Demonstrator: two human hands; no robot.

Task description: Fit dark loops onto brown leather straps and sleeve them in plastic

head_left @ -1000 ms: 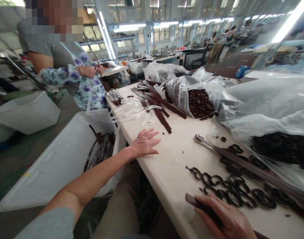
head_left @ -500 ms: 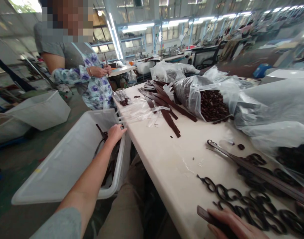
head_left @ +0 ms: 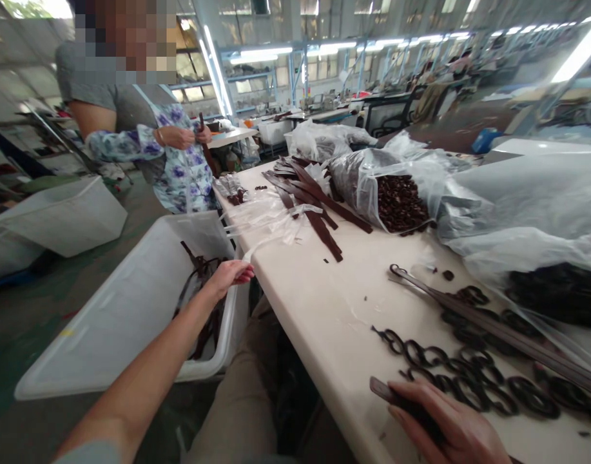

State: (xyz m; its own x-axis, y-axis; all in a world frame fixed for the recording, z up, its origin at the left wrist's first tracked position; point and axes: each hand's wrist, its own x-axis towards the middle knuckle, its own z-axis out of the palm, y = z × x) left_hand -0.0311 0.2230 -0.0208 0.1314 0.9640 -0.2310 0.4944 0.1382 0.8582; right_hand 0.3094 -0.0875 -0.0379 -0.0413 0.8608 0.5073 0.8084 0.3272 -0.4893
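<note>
My left hand (head_left: 231,276) is closed at the table's left edge, beside the rim of a white bin (head_left: 106,322). A pale, translucent plastic strip (head_left: 263,242) runs from its fingers toward a pile of clear strips (head_left: 271,216) on the table. My right hand (head_left: 437,415) is closed around a dark brown strap (head_left: 383,388), whose end sticks out past the fingers. Black rings (head_left: 423,353) lie linked beside that hand. Farther right, a long brown strap (head_left: 474,312) with a looped end rests on the table.
The white table (head_left: 319,309) carries brown flat strips (head_left: 324,235) and an open plastic bag (head_left: 372,193) of small brown pieces. Another bag (head_left: 561,293) holds black pieces. Dark straps lie in the bin. A co-worker (head_left: 174,154) stands at the far end, holding a brown strip.
My left hand has come back toward me along the table edge, and a pale strip now trails from it. My right hand still holds the brown strap. The co-worker's strip has risen.
</note>
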